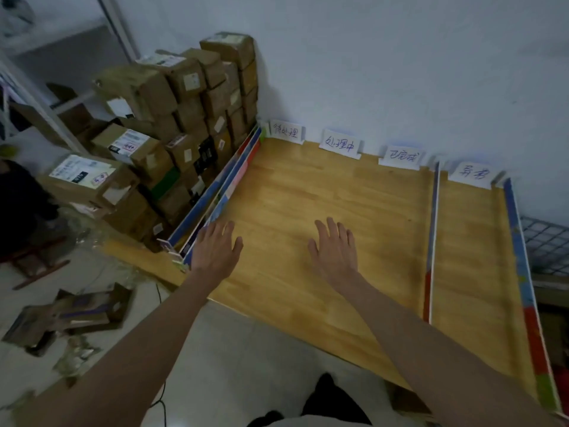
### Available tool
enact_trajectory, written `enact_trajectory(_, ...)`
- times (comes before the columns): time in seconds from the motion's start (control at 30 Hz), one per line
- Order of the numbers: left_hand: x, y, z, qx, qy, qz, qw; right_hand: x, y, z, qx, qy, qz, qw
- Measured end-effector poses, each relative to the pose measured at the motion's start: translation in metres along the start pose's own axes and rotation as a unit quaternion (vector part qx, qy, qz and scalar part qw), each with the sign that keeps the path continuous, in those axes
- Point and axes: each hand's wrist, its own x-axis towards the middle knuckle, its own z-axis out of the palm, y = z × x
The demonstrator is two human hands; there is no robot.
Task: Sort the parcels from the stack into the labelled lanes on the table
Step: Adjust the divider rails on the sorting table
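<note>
Both bare forearms reach out over the light wooden surface (323, 186). The left hand (215, 252) is flat with fingers spread and straight, holding nothing, over the near left part of the wood, just beside the multicoloured upright divider strip (221, 186) that borders the wood on that side. The right hand (334, 249) is likewise released, fingers straight and slightly fanned, grasping nothing, over the middle of the wood; whether either palm touches the wood cannot be told.

The stack of brown cardboard parcels (184, 124) with white shipping labels stands to the left of that divider, piled high against the pale wall (400, 63), well apart from both hands. No parcel lies in the lanes.

Along the wall edge stand four white handwritten paper lane labels (340, 143). A thin blue and red divider rail (432, 241) separates the rightmost lane from the wider area, and another coloured strip (523, 272) borders the far right edge.

On the pale tiled floor (234, 359) to the left lie flattened cardboard pieces (77, 312). A wire grid (548, 245) shows at the right edge.
</note>
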Motion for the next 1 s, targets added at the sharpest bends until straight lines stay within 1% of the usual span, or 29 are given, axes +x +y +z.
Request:
enact_trajectory(0.2,0.036,-0.044,0.013,-0.013,-0.03,-0.013,0.999,0.049,-0.043,0.022,0.01,-0.015,-0.014,1.0)
enact_trajectory(0.37,0.069,-0.075,0.021,-0.005,-0.026,-0.022,0.999,0.096,-0.069,0.043,0.035,-0.032,-0.014,0.999)
enact_trajectory(0.57,0.103,-0.121,0.041,-0.024,-0.066,-0.045,0.997,0.137,-0.1,0.065,0.053,-0.049,-0.016,0.997)
enact_trajectory(0.67,0.117,-0.134,0.046,-0.036,-0.076,-0.039,0.996,0.153,-0.117,0.076,0.065,-0.06,-0.011,0.996)
enact_trajectory(0.83,0.149,-0.16,0.058,-0.041,-0.116,-0.022,0.992,0.178,-0.154,0.097,0.097,-0.085,0.022,0.991)
enact_trajectory(1.0,0.178,-0.185,0.088,-0.031,-0.165,0.026,0.985,0.196,-0.198,0.12,0.129,-0.125,0.059,0.982)
